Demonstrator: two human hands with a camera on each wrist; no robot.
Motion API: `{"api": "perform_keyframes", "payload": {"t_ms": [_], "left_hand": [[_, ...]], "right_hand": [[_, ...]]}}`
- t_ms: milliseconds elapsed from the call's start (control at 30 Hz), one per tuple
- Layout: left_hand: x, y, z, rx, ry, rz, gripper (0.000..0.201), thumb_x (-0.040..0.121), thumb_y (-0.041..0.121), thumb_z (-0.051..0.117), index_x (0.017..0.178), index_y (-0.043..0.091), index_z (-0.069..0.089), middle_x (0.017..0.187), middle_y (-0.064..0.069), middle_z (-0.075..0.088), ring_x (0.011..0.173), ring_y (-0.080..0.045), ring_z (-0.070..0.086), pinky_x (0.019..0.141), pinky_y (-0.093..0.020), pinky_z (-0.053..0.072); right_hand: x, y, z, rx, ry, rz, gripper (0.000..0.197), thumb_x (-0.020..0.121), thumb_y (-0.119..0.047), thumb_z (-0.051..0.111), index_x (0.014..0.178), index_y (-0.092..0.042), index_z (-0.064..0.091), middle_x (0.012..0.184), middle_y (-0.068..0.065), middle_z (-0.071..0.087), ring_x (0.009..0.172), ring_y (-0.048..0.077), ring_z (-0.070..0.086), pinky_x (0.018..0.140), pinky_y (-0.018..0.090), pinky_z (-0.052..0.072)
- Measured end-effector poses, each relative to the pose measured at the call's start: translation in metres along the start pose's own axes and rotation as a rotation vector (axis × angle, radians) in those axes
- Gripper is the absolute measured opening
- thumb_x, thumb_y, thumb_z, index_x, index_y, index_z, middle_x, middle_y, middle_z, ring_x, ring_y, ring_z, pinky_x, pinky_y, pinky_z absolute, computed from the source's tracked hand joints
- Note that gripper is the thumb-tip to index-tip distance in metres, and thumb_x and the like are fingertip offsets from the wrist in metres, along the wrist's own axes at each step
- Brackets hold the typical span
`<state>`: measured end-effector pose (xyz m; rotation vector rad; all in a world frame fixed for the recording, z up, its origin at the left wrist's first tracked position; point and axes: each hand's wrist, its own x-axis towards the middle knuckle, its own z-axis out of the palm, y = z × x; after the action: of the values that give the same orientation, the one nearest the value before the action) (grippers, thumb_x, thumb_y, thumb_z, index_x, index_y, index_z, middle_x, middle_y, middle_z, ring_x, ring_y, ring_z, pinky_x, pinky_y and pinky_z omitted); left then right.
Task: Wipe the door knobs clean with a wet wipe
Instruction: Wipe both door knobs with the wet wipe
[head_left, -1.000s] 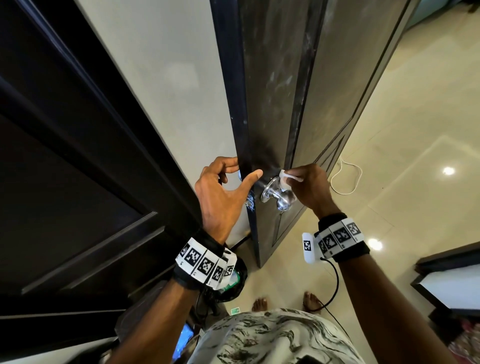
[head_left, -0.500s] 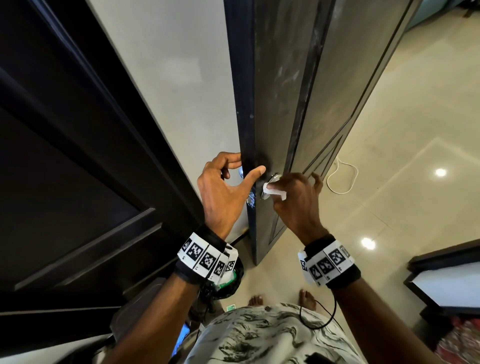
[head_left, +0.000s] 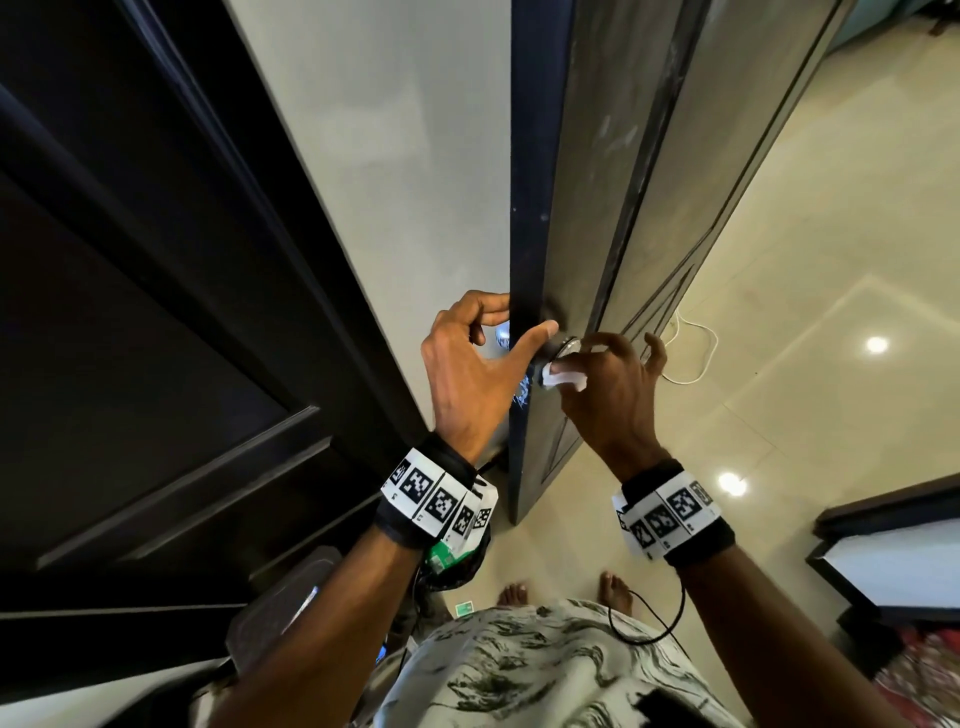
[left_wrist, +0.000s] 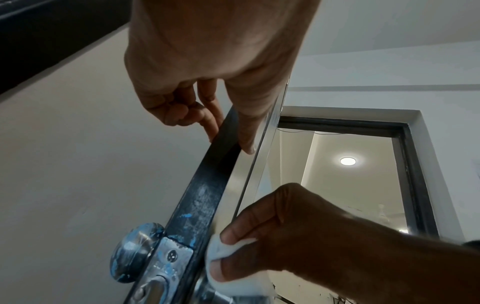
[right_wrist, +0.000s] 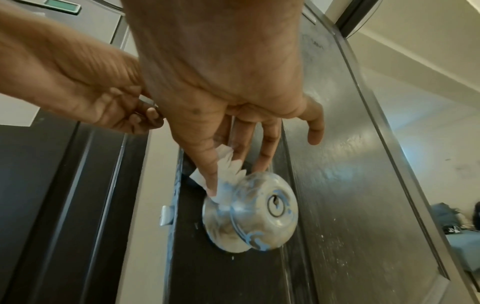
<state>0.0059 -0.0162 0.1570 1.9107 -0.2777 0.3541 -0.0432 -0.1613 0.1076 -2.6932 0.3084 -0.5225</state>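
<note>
A dark door (head_left: 597, 182) stands ajar, edge toward me. My left hand (head_left: 514, 345) pinches that edge just above the lock, thumb on the near face and forefinger on the far face, as the left wrist view shows (left_wrist: 241, 123). My right hand (head_left: 587, 374) pinches a crumpled white wet wipe (head_left: 558, 376) and presses it on the neck of the near knob (right_wrist: 262, 207). That knob is steel with blue paint smears. In the head view the hand hides most of it. The far-side knob (left_wrist: 135, 251) is bare and also paint-smeared.
A dark panelled door (head_left: 156, 312) fills the left, with a pale wall (head_left: 389, 156) between it and the open door. A white cable (head_left: 691, 353) lies on the tiled floor behind the door. Dark-framed furniture (head_left: 883, 561) stands at the right. My bare feet (head_left: 613, 587) are below.
My right hand has swung with the wipe from the knob's far right side over its top, now covering it. The left hand keeps its hold on the door edge.
</note>
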Motion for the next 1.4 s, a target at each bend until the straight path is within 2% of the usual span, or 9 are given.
{"api": "perform_keyframes", "payload": {"t_ms": [167, 300, 567, 867, 1033, 1133, 1200, 1300, 1400], "left_hand": [[0.000, -0.001, 0.001, -0.014, 0.001, 0.000, 0.040, 0.077, 0.039, 0.090, 0.105, 0.017, 0.072, 0.089, 0.013, 0.065, 0.078, -0.004, 0.051, 0.070, -0.006, 0.042], [0.001, -0.002, 0.000, -0.016, 0.000, 0.003, 0.041, 0.077, 0.038, 0.090, 0.106, 0.015, 0.073, 0.090, 0.012, 0.066, 0.078, -0.002, 0.051, 0.072, -0.006, 0.044], [0.002, -0.003, 0.000, -0.011, -0.008, 0.012, 0.041, 0.077, 0.040, 0.090, 0.105, 0.015, 0.073, 0.089, 0.014, 0.064, 0.078, 0.001, 0.051, 0.071, -0.005, 0.043], [-0.001, -0.004, 0.003, -0.020, -0.003, 0.011, 0.040, 0.077, 0.037, 0.091, 0.105, 0.015, 0.073, 0.090, 0.014, 0.065, 0.078, 0.004, 0.051, 0.072, -0.005, 0.043], [0.000, -0.001, 0.002, -0.027, -0.015, 0.003, 0.040, 0.077, 0.038, 0.090, 0.105, 0.016, 0.073, 0.090, 0.016, 0.064, 0.078, 0.002, 0.051, 0.071, -0.006, 0.043], [-0.001, 0.000, 0.001, -0.014, -0.016, 0.003, 0.040, 0.077, 0.041, 0.089, 0.105, 0.019, 0.072, 0.089, 0.019, 0.062, 0.079, 0.002, 0.050, 0.071, -0.006, 0.042], [-0.001, 0.000, 0.000, -0.011, -0.018, 0.000, 0.040, 0.077, 0.042, 0.089, 0.105, 0.019, 0.071, 0.090, 0.020, 0.062, 0.081, 0.002, 0.051, 0.073, -0.005, 0.041], [-0.002, 0.003, -0.002, -0.001, -0.022, 0.000, 0.041, 0.078, 0.041, 0.089, 0.107, 0.017, 0.072, 0.094, 0.016, 0.065, 0.082, -0.002, 0.051, 0.075, -0.004, 0.041], [-0.006, 0.005, -0.006, 0.011, -0.032, -0.010, 0.040, 0.080, 0.041, 0.087, 0.111, 0.019, 0.073, 0.099, 0.015, 0.068, 0.085, -0.008, 0.052, 0.076, -0.006, 0.040]], "right_hand": [[-0.004, -0.006, 0.000, -0.045, 0.066, 0.002, 0.031, 0.068, -0.003, 0.089, 0.092, -0.023, 0.082, 0.107, 0.008, 0.077, 0.122, 0.035, 0.063, 0.113, 0.068, 0.021], [-0.014, -0.008, 0.018, -0.100, 0.075, -0.040, 0.044, 0.060, 0.002, 0.089, 0.093, -0.026, 0.081, 0.117, 0.005, 0.076, 0.130, 0.032, 0.060, 0.117, 0.054, 0.011], [-0.021, 0.002, 0.027, -0.102, 0.169, -0.098, 0.033, 0.069, 0.000, 0.082, 0.089, -0.026, 0.081, 0.116, 0.008, 0.078, 0.150, 0.024, 0.041, 0.122, 0.062, 0.009], [-0.027, 0.003, 0.031, -0.111, 0.135, -0.174, 0.039, 0.065, 0.006, 0.083, 0.090, -0.024, 0.081, 0.112, 0.006, 0.079, 0.146, 0.026, 0.047, 0.122, 0.068, 0.005], [-0.014, 0.004, 0.016, -0.085, 0.216, -0.098, 0.030, 0.073, -0.004, 0.084, 0.095, -0.025, 0.081, 0.124, 0.012, 0.074, 0.143, 0.028, 0.051, 0.124, 0.057, -0.005], [0.000, 0.010, 0.010, 0.012, 0.124, 0.054, 0.020, 0.080, -0.012, 0.082, 0.093, -0.027, 0.081, 0.113, 0.001, 0.079, 0.132, 0.026, 0.061, 0.122, 0.066, 0.013], [0.013, 0.019, 0.003, 0.142, 0.129, 0.141, 0.014, 0.081, -0.017, 0.084, 0.088, -0.028, 0.081, 0.097, -0.002, 0.081, 0.102, 0.025, 0.074, 0.107, 0.064, 0.040], [0.036, 0.031, -0.007, 0.284, -0.006, 0.243, 0.012, 0.080, -0.018, 0.088, 0.090, -0.023, 0.084, 0.087, -0.008, 0.078, 0.086, 0.015, 0.072, 0.090, 0.048, 0.056], [0.056, 0.048, -0.010, 0.409, -0.149, 0.252, 0.019, 0.073, -0.012, 0.092, 0.090, -0.016, 0.084, 0.084, -0.008, 0.073, 0.083, 0.014, 0.072, 0.080, 0.029, 0.055]]}}
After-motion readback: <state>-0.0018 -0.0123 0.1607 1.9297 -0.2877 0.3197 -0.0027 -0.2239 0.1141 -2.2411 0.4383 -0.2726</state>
